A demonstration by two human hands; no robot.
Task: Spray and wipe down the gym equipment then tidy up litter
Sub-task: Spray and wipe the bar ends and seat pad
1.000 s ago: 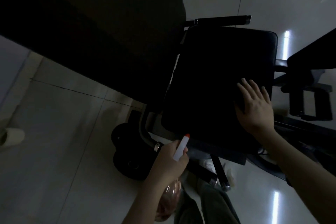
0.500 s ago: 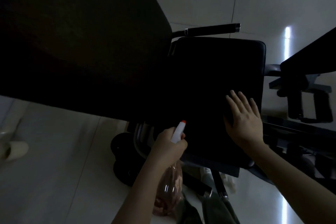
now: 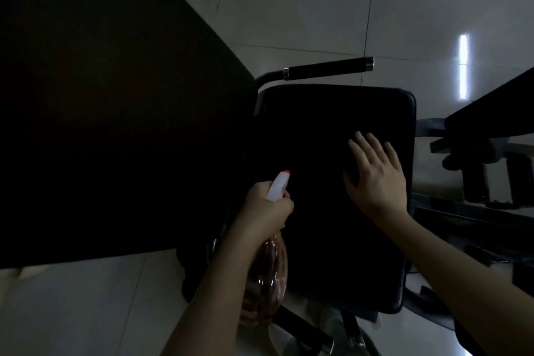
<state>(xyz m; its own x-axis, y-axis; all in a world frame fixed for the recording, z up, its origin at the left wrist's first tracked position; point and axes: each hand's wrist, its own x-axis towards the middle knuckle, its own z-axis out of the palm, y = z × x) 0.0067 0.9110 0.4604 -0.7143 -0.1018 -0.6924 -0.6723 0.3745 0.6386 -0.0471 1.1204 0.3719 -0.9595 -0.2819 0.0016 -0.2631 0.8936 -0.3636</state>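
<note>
Fingers (image 3: 372, 150) of the right hand (image 3: 375, 182) lie straight and slightly spread, pressed flat on the black seat pad (image 3: 318, 124) near its right edge. From the head view I cannot tell whether a cloth sits under the palm; the pad is too dark. The left hand (image 3: 265, 211) is curled tight round the neck of the spray bottle (image 3: 267, 277), its clear body hanging below the wrist. The white trigger head pokes up with the orange nozzle (image 3: 286, 173) aimed across the pad. A padded handle bar (image 3: 326, 69) sits just beyond the pad's far edge, and a large dark panel (image 3: 101, 110) fills the left of the view.

My worry is the aim. The nozzle points close past the right hand, so a squeeze could wet the hand rather than the pad. Tilted higher, the mist would likely carry over the far edge onto the tiled floor (image 3: 303, 9) and leave it slippery. With so little light, I could also miss patches when wiping.
</note>
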